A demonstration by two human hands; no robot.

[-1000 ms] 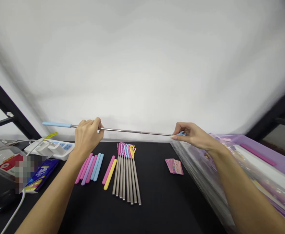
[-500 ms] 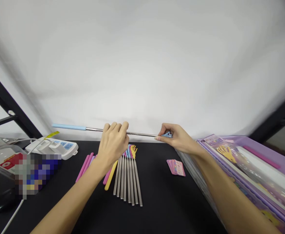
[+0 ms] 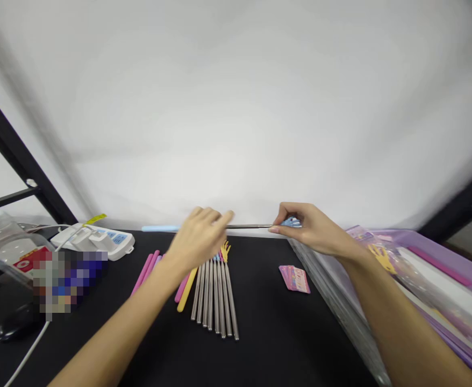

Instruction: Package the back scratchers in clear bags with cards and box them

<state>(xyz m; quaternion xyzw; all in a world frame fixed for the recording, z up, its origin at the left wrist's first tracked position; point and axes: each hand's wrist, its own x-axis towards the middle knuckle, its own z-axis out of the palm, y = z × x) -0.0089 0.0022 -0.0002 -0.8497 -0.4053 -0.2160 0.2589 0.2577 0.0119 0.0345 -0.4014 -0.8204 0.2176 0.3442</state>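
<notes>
A telescopic back scratcher (image 3: 249, 226) is held level in front of the white wall. Its light blue handle (image 3: 159, 229) sticks out to the left, and its blue claw head (image 3: 291, 222) is partly covered by fingers. My left hand (image 3: 199, 234), a little blurred, closes round the rod near the handle. Thumb and fingers of my right hand (image 3: 306, 226) pinch the rod just below the head. Under my left hand lies a fanned row of steel-rod back scratchers (image 3: 215, 295) with coloured claw heads. Pink sleeves (image 3: 146, 271) and a yellow sleeve (image 3: 187, 290) lie beside them.
Small pink cards (image 3: 294, 279) lie on the black table (image 3: 260, 344). At right are a purple bin (image 3: 429, 242) with packaged scratchers and clear plastic bags (image 3: 336, 301). At left stand a white power strip (image 3: 119, 244), a cable and a black mouse (image 3: 20, 322).
The held back scratcher has become shorter; its blue handle has come rightward, closer to my left hand. My left hand has shifted slightly right. My right hand keeps its pinch near the head.
</notes>
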